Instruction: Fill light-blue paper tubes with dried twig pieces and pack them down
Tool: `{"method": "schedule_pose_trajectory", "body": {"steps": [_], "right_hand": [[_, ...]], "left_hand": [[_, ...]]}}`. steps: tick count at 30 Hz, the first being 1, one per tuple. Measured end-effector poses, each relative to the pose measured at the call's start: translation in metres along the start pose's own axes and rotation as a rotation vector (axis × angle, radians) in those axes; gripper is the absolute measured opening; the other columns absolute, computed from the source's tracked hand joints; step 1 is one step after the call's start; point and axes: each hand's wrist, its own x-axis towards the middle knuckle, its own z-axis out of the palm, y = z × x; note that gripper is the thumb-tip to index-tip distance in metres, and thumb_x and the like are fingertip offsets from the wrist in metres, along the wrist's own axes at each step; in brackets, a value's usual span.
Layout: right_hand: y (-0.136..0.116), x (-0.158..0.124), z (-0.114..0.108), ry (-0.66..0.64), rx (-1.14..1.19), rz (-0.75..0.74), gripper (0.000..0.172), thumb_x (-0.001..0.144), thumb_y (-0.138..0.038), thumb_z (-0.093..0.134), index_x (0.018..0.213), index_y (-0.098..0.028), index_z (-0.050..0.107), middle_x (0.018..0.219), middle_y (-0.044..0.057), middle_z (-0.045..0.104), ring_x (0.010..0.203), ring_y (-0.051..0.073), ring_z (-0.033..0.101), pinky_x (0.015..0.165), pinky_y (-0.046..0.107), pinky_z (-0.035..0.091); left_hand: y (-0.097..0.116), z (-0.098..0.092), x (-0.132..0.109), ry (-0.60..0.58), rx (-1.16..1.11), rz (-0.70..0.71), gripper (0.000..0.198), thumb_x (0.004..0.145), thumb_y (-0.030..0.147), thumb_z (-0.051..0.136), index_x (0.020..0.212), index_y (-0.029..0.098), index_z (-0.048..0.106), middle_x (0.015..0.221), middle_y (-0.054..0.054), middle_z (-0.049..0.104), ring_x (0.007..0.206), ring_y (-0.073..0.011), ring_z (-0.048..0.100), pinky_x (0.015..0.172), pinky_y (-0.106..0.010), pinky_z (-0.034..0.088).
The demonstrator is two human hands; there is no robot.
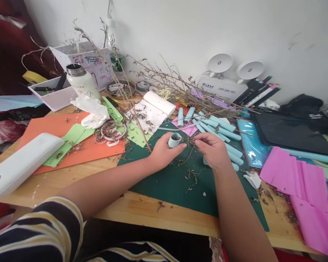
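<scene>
My left hand (164,153) is wrapped round a light blue paper tube (174,141), its open end tilted up with brown plant bits inside. Just to its right, my right hand (213,149) pinches a bit of dried twig (190,139) between thumb and fingers. Both hands are above a dark green mat (164,185), where loose dried twigs (192,176) lie scattered. Behind and beside my right hand is a pile of light blue paper tubes (221,125), partly hidden by that hand.
Long dried branches (164,74) stretch across the back. At left stand a white bottle (80,82) and a long white device (24,163) on orange paper (98,153). A tape ring (113,131) holds plant bits. Pink crepe paper (297,178) and a black laptop-like slab (292,133) lie right.
</scene>
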Motion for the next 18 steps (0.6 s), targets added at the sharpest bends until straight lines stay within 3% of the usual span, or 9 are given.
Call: {"method": "schedule_pose_trajectory", "body": {"steps": [6, 10, 18], "right_hand": [[-0.003, -0.001, 0.003, -0.084, 0.095, -0.036, 0.009, 0.062, -0.022, 0.065, 0.069, -0.020, 0.059, 0.065, -0.003, 0.054, 0.057, 0.007, 0.049, 0.052, 0.021, 0.040], [-0.006, -0.004, 0.005, -0.205, 0.121, -0.069, 0.018, 0.061, -0.021, 0.067, 0.077, -0.023, 0.059, 0.073, -0.003, 0.056, 0.067, 0.009, 0.052, 0.058, 0.021, 0.043], [-0.005, -0.008, 0.014, -0.341, 0.180, -0.049, 0.021, 0.061, -0.026, 0.068, 0.078, -0.023, 0.057, 0.072, -0.002, 0.058, 0.063, 0.009, 0.054, 0.056, 0.022, 0.046]], "left_hand": [[0.002, 0.000, -0.003, -0.095, -0.061, -0.046, 0.015, 0.066, 0.027, 0.054, 0.065, 0.015, 0.047, 0.063, 0.001, 0.046, 0.055, -0.0092, 0.043, 0.055, -0.023, 0.036], [0.002, 0.000, -0.005, -0.130, -0.180, -0.042, 0.017, 0.065, 0.028, 0.054, 0.061, 0.015, 0.045, 0.058, 0.003, 0.044, 0.052, -0.0084, 0.044, 0.052, -0.023, 0.037], [0.001, -0.001, -0.005, -0.247, -0.282, -0.096, 0.020, 0.065, 0.029, 0.053, 0.056, 0.015, 0.042, 0.048, 0.004, 0.045, 0.046, -0.0081, 0.044, 0.048, -0.022, 0.037]]}}
